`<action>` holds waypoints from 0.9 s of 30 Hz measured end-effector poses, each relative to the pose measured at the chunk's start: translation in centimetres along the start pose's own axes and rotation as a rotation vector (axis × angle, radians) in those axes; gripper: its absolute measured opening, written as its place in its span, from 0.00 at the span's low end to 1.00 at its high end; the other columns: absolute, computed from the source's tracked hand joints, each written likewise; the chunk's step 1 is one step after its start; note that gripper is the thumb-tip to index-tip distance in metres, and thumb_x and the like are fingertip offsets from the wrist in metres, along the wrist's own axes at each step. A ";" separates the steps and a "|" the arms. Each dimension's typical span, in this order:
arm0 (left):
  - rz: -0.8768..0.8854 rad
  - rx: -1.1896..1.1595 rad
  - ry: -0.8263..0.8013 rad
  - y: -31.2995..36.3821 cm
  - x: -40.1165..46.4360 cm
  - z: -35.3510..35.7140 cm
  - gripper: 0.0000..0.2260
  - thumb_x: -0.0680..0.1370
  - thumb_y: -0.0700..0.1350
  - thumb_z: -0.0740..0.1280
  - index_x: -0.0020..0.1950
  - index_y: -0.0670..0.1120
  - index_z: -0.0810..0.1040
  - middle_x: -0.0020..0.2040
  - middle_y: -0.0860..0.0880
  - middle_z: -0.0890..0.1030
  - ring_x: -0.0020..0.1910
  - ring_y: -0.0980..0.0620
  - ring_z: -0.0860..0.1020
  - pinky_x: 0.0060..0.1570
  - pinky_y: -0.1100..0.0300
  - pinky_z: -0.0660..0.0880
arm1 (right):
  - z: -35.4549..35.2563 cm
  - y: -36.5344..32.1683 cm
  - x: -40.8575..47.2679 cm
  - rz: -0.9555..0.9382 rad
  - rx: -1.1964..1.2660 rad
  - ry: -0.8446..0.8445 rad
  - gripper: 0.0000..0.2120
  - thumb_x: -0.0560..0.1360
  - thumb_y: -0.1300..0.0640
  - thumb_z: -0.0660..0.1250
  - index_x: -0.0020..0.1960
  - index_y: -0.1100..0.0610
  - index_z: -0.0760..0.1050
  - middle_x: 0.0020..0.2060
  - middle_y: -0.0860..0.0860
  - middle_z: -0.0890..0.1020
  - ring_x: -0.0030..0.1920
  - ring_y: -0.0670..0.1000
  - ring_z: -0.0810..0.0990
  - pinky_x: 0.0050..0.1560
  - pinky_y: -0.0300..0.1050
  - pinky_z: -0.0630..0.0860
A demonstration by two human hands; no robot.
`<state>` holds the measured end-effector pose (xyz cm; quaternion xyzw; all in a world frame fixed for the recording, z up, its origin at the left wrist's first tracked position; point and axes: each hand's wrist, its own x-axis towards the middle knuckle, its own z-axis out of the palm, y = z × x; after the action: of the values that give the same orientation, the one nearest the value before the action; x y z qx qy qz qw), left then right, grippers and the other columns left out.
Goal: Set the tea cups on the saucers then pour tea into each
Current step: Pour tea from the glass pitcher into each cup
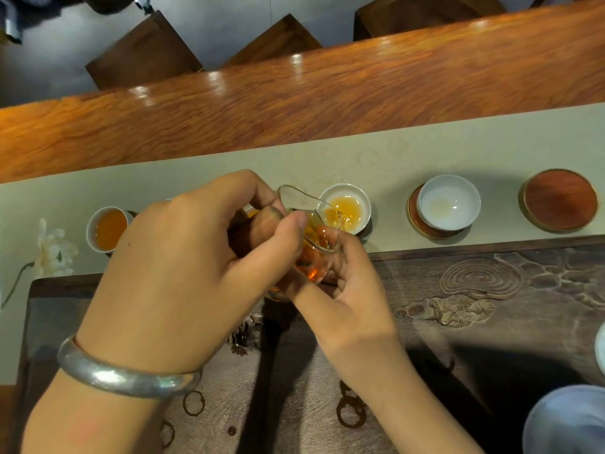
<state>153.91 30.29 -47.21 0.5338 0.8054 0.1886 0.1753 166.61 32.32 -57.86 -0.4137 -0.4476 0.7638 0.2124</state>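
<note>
Both hands, left [183,257] and right [343,290], curl around a clear glass pitcher [311,244], tilted over a white porcelain cup [345,208] part-filled with amber tea on the beige runner [458,149]; another round cup [450,201] sits on a wooden saucer [417,221].

This looks like a tea room or tea house, set for formal serving. A dark carved tea tray [474,290] with swirl and leaf reliefs (ring stains mark its near part) sits on a long polished wooden bench [294,103]. Just beyond the tray runs a pale runner [229,172] carrying small white cups [450,201] and round wooden saucers [560,199]. Beyond the bench, well past the tray, stand dark wooden stools [144,50].
</note>
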 end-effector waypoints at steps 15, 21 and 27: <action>0.002 -0.012 0.004 0.3 0.1 0.4 0.12 0.73 0.62 0.63 0.40 0.55 0.76 0.27 0.54 0.78 0.25 0.56 0.75 0.24 0.56 0.70 | 0.1 1.0 0.0 -0.014 0.055 0.048 0.29 0.62 0.39 0.77 0.61 0.40 0.76 0.55 0.45 0.87 0.57 0.45 0.86 0.61 0.51 0.80; -0.005 0.032 -0.005 0.5 0.1 0.2 0.12 0.73 0.63 0.63 0.40 0.55 0.76 0.25 0.54 0.77 0.28 0.52 0.74 0.24 0.61 0.62 | 0.1 0.9 0.0 -0.013 0.047 0.047 0.27 0.62 0.39 0.76 0.60 0.39 0.77 0.53 0.43 0.87 0.55 0.43 0.86 0.58 0.47 0.80; 0.013 0.039 0.002 0.5 0.2 0.1 0.13 0.73 0.63 0.63 0.40 0.55 0.75 0.24 0.54 0.76 0.30 0.52 0.74 0.23 0.61 0.63 | 0.1 0.6 0.0 -0.004 0.058 0.029 0.28 0.61 0.39 0.76 0.60 0.41 0.77 0.53 0.44 0.87 0.54 0.42 0.86 0.55 0.43 0.80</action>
<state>154.27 30.63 -47.03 0.5421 0.8057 0.1745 0.1629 166.53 31.95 -58.37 -0.4177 -0.4228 0.7699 0.2323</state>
